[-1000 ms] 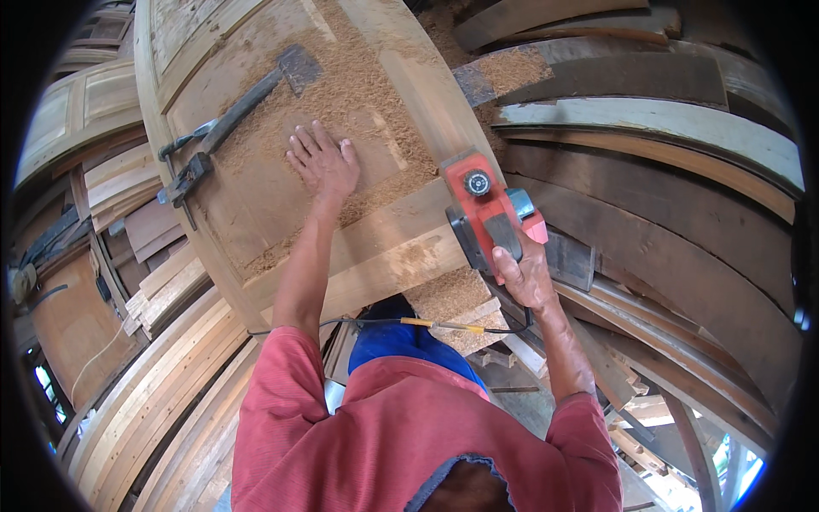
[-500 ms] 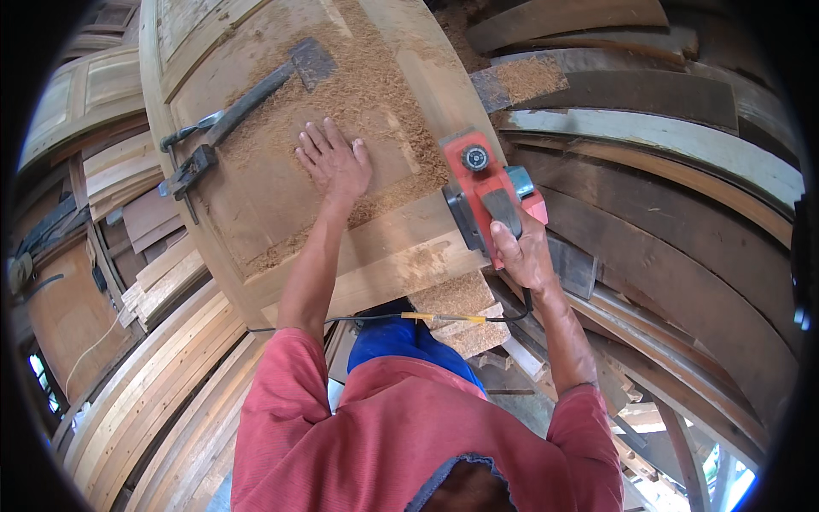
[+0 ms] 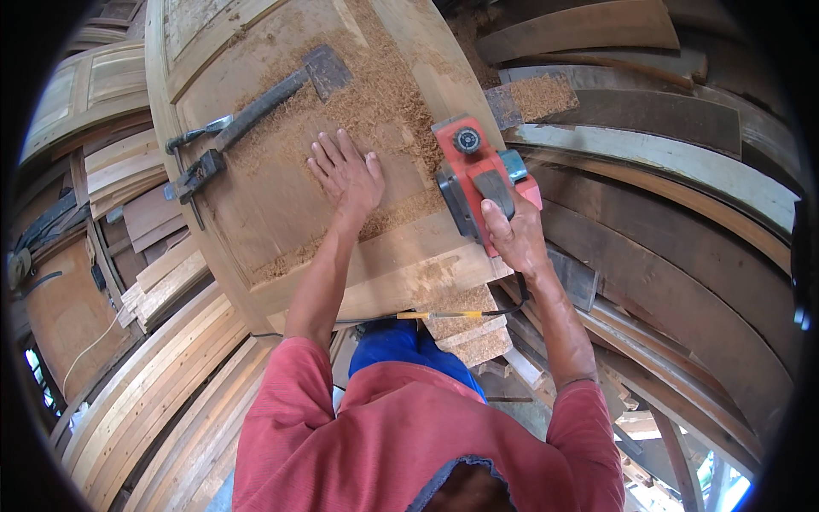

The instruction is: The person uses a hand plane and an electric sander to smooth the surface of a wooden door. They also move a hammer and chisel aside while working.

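A panelled wooden door [image 3: 341,271] lies flat in front of me, strewn with wood shavings [image 3: 380,94]. My left hand [image 3: 348,175] rests on its panel with the fingers spread, holding nothing. At the door's right-hand corner, a red electric planer [image 3: 467,166] stands on the edge strip. My right hand [image 3: 516,235] is wrapped round its dark rear handle, the thumb showing on top. The planer's sole and blade are hidden beneath its body. Beyond my left hand lies a hammer-like tool [image 3: 273,102] with a dark handle and a broad head.
Left of the hammer-like tool sits a clamp [image 3: 198,175] at the door's edge. The planer's cord [image 3: 503,309], partly wrapped in yellow, runs between my body and the door. Stacked boards [image 3: 648,209] fill the right side, and light planks [image 3: 162,375] lie at the left.
The planer and my right hand have shifted slightly left and toward the far side. My left hand stays flat on the panel. The view has moved a little.
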A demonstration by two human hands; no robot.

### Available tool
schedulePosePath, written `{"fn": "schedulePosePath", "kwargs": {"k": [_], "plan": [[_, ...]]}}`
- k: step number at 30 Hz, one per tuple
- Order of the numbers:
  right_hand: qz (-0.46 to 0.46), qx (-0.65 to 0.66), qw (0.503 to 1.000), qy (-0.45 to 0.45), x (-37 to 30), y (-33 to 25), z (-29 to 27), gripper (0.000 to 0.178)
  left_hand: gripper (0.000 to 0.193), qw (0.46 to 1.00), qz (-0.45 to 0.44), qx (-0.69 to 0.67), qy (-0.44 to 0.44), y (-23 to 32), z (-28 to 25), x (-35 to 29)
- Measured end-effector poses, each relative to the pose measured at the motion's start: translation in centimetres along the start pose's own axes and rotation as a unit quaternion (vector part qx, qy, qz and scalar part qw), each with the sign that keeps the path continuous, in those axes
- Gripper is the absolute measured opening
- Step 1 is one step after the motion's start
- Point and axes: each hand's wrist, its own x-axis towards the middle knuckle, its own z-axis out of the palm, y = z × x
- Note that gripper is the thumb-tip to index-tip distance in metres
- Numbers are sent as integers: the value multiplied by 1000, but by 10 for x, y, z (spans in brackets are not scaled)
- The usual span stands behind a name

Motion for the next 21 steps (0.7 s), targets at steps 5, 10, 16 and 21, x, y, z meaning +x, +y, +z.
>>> {"fn": "schedulePosePath", "kwargs": {"k": [5,10,16,21], "plan": [[0,-5,1000,0,17,-9,7,59,81,1000,2,-9,1,-1,0,0],[-48,-6,998,29,36,-14,16,57,79,1000,13,0,19,-3,-2,0],[-52,-20,998,36,61,-29,20,48,76,991,121,-46,42,-26,-2,41],[-46,-38,997,42,84,-39,27,44,70,995,64,-31,66,-29,0,62]]}}
